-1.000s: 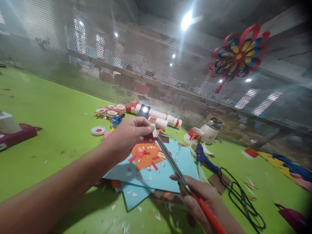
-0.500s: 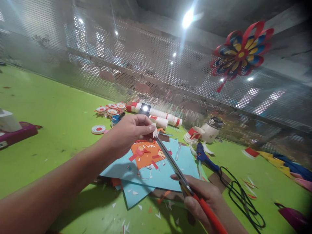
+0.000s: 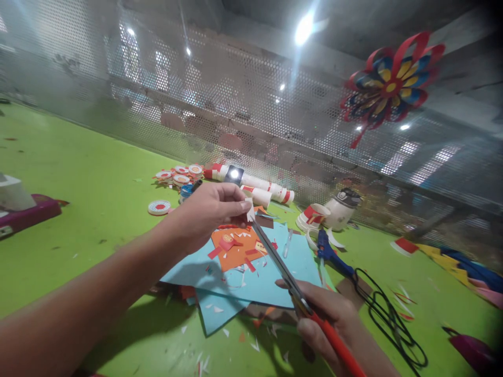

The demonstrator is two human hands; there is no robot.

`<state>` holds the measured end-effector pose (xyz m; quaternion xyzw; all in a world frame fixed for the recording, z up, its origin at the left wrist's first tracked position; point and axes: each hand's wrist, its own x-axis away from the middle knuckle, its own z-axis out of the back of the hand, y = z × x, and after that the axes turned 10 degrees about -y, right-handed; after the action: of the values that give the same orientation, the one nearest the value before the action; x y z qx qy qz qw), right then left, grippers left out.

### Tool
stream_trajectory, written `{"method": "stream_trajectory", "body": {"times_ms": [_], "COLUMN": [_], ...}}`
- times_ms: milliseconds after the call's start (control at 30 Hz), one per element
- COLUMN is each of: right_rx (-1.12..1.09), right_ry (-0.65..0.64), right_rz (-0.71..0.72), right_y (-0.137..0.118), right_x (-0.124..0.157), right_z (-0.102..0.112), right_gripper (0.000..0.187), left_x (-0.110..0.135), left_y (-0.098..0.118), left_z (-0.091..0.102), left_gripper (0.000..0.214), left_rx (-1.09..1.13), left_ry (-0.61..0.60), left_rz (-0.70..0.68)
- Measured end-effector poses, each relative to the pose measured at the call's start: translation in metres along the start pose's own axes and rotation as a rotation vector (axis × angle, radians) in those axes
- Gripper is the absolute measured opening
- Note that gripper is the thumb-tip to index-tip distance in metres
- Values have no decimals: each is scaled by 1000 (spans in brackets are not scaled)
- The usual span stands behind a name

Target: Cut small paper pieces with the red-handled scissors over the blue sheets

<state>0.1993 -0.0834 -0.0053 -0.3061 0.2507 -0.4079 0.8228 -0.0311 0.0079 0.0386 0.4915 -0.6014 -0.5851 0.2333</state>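
Between the thumb and fingers of my left hand [image 3: 222,207] is a small piece of white paper [image 3: 250,210]. My right hand [image 3: 328,317] grips a pair of scissors [image 3: 280,259] with orange-red handles. Their long metal blades point up and left, and the tips meet the lower edge of the white piece. The blades look nearly closed. Below both hands lie light blue paper sheets [image 3: 184,275] and an orange sheet [image 3: 220,256], strewn with small paper cutouts and scraps.
Right of the sheets lies a blue glue gun [image 3: 330,254] with a coiled black cord [image 3: 387,319]. White-and-red paper tubes [image 3: 283,195], a paper cup [image 3: 312,215] and a jar-like container [image 3: 341,210] stand behind. Round decorated discs [image 3: 181,179] are piled back left; a purple power strip [image 3: 35,212] sits far left.
Both hands, the white paper and the scissors keep almost the same position. Only a very slight shift of the view shows.
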Motion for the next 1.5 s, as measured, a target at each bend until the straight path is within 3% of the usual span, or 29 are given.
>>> {"method": "stream_trajectory", "body": {"times_ms": [767,1000,1500], "right_rx": [37,165,43], "right_ry": [-7,-36,-47], "right_rz": [-15,-20,-70], "right_y": [-2,0,-9], "right_x": [2,3,0], "right_z": [1,4,0], "right_gripper": [50,41,41], "left_x": [1,-1,-1], "left_y": [1,0,-4], "left_z": [1,3,-2], "left_gripper": [14,10,12], "left_rx": [-33,-42,-63], "left_ry": [-20,-52,20], "left_rz": [-16,23,10]}}
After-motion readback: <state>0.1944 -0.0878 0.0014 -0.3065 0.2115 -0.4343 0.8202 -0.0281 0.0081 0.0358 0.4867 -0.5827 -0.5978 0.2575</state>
